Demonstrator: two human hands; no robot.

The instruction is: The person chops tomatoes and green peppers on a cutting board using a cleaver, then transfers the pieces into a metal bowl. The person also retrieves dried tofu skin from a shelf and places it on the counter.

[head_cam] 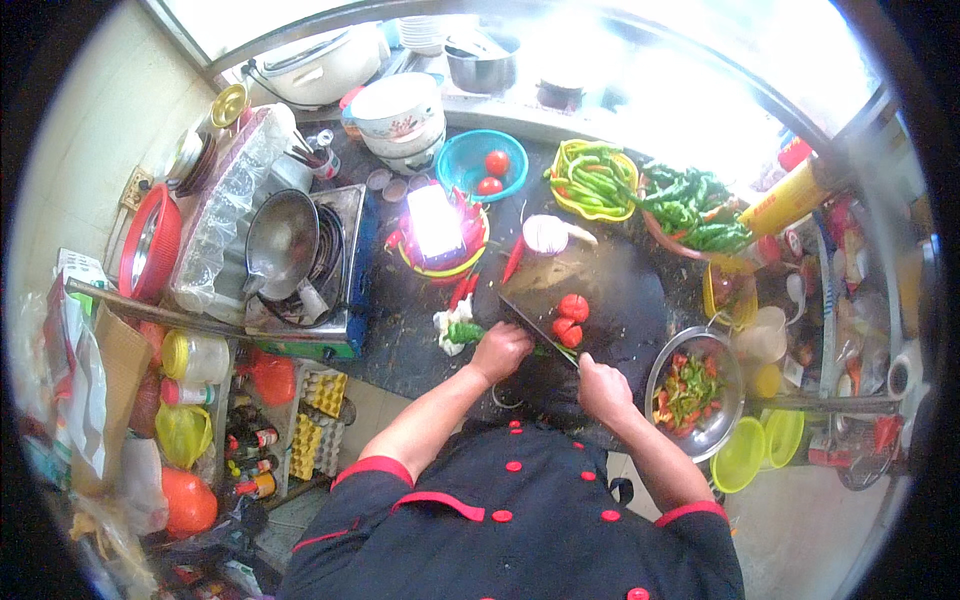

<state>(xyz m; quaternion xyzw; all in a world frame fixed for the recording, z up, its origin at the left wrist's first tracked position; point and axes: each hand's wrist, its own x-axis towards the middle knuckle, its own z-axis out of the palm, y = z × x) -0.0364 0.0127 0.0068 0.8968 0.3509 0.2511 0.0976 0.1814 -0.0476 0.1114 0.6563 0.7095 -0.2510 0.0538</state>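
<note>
My right hand grips the handle of a kitchen knife, its blade slanting up and left over a dark round cutting board. Beside the blade, my left hand rests on the board with fingers curled down; whatever lies under them is hidden. Thin green strips lie along the blade's right side. Just beyond are cut red tomatoes. Farther back on the board sit a white peeled bulb and a red chili. A green pepper touches white garlic left of my left hand.
At right stands a steel bowl of chopped peppers. Behind are a teal bowl with two tomatoes, a yellow basket of green peppers and a phone on red chilies. A wok sits on the left-hand gas stove.
</note>
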